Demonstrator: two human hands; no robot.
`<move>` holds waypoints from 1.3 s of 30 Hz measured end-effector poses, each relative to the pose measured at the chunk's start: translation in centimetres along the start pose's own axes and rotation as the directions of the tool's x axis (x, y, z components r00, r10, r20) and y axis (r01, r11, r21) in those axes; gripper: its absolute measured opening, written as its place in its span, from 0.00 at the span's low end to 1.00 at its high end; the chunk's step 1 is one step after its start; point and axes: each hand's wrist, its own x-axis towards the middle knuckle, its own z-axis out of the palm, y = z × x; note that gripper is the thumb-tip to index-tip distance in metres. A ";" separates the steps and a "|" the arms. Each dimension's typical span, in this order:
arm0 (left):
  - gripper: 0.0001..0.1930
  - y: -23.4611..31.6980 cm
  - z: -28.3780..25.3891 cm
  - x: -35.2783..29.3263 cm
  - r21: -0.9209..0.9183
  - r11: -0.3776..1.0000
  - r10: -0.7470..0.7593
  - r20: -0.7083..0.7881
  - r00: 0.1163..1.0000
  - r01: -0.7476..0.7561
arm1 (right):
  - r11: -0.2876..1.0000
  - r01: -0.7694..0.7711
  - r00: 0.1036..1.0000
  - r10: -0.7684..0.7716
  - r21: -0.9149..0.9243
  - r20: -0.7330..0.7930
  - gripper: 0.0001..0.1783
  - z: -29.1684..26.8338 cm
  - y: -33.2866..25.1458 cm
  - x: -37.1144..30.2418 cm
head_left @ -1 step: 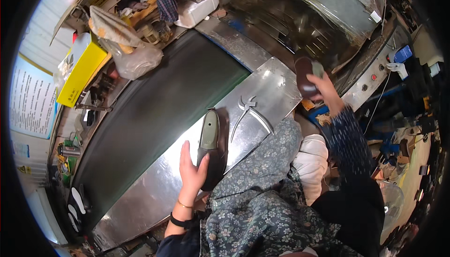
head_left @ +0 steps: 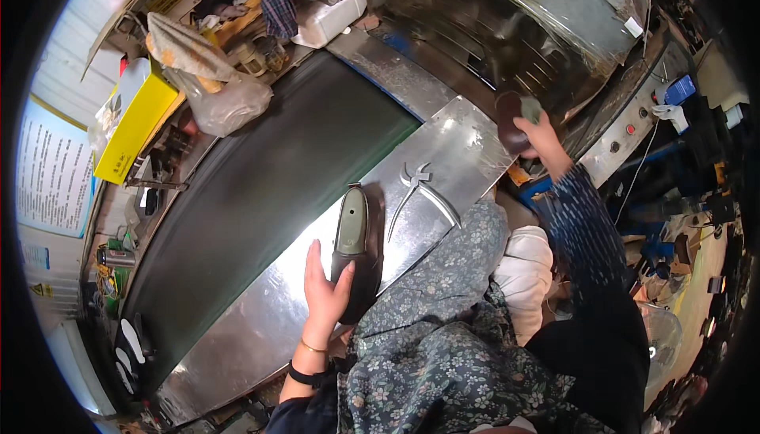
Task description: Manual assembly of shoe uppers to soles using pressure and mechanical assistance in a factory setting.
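Observation:
My left hand (head_left: pixel 323 295) is spread beside a dark shoe (head_left: pixel 363 277) on a green shoe last (head_left: pixel 351 228). The thumb touches the shoe's side while the fingers stretch out past it. That shoe lies last-side up on a shiny metal plate (head_left: pixel 237 355). Away to the right, my right hand (head_left: pixel 542 139) grips a dark brown shoe (head_left: pixel 509 121) that has a greenish last (head_left: pixel 531 108) in it. It is held past the plate's far right end, by the opening of a machine. Between the two shoes, metal lasting pincers (head_left: pixel 418 195) lie on the plate with their handles apart.
A dark conveyor belt (head_left: pixel 269 173) runs along the plate's far side. The machine opening (head_left: pixel 467 46) is at the back, with a control panel (head_left: pixel 633 125) on its right. A yellow box (head_left: pixel 136 129) and plastic bag (head_left: pixel 229 105) stand at the left. White insoles (head_left: pixel 131 340) lie lower left.
My right hand and the brown shoe have shifted slightly, and the shoe has turned a little. My left hand, its shoe and the pincers stay in place.

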 end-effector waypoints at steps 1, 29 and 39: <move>0.41 0.9 0.7 0.5 -0.058 0.997 -0.048 0.046 0.998 0.051 | 0.974 0.059 0.998 -0.063 -0.218 -0.008 0.46 -0.7 2.1 3.9; 0.26 7.1 5.6 -5.4 -0.686 0.695 0.398 0.616 0.680 0.214 | 0.865 0.494 0.740 -0.471 -0.086 -0.481 0.46 -27.1 5.0 -28.6; 0.17 6.7 7.2 -6.4 -0.604 0.735 0.231 0.650 0.724 0.308 | 0.848 -0.090 0.561 -0.390 -0.522 -0.730 0.43 -45.3 6.0 -23.2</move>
